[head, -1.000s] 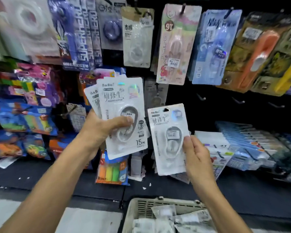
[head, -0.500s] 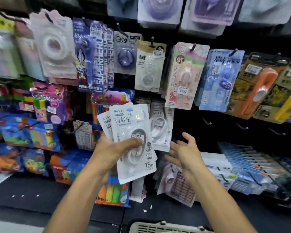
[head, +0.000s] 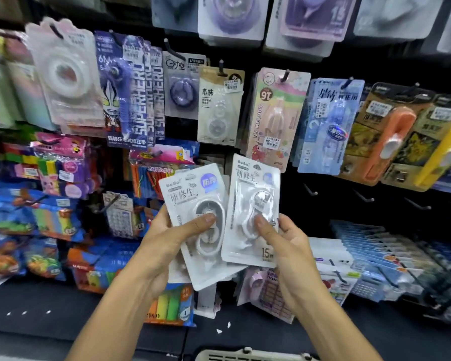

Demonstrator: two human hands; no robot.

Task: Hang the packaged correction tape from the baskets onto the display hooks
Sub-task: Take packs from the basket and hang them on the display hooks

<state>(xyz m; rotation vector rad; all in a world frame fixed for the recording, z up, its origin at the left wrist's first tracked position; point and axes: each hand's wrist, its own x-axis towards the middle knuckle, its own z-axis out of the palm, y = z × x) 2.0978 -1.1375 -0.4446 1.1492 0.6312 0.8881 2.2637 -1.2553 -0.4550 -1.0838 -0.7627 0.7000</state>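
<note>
A pink My Melody pack [head: 274, 118] hangs on the black display wall; left of it a beige pack [head: 219, 108] and purple Superhero packs [head: 130, 92], right of it a blue pack [head: 328, 126] and orange ones [head: 391, 142]. Below it lie highlighters [head: 171, 306].

Single head-worn wide-angle view, looking forward and slightly down, close to a display wall of hooks [head: 310, 190], with both forearms reaching in from below.
</note>
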